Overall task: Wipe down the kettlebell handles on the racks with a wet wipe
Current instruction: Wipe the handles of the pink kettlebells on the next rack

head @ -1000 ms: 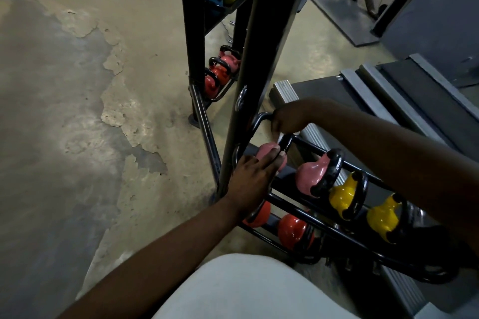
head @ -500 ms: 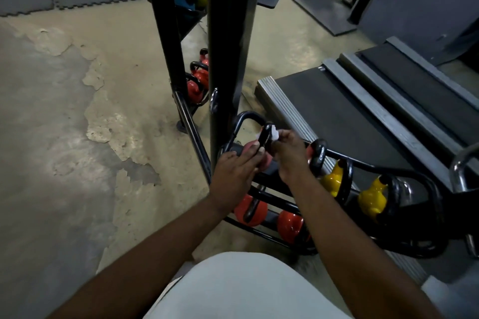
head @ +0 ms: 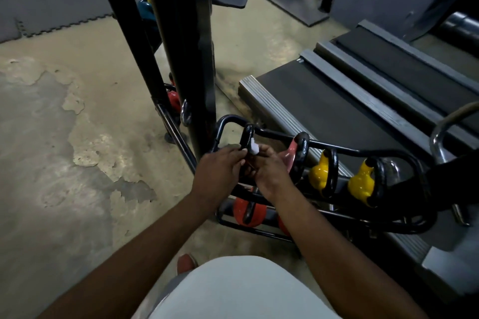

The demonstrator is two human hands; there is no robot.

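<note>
A low black rack [head: 363, 151] holds a row of kettlebells with black handles. My right hand [head: 269, 166] pinches a small white wet wipe [head: 254, 147] against the black handle [head: 247, 134] of the leftmost kettlebell, whose pink body is hidden under my hands. My left hand [head: 220, 166] grips that same kettlebell from the left side. To the right stand a pink kettlebell [head: 291, 155] and two yellow kettlebells [head: 320, 172] [head: 361, 185]. Red kettlebells [head: 248, 212] lie on the lower tier.
A thick black rack upright [head: 191, 46] rises just left of my hands, with a second post [head: 124, 21] behind it. A treadmill deck [head: 324, 109] lies close behind the rack. Worn concrete floor [head: 64, 150] spreads to the left. My knee in white cloth [head: 241, 290] fills the bottom.
My right hand came down from the rack rail to the leftmost kettlebell's handle, the white wipe now showing in its fingers. My left hand stayed on that kettlebell. The camera shifted right.
</note>
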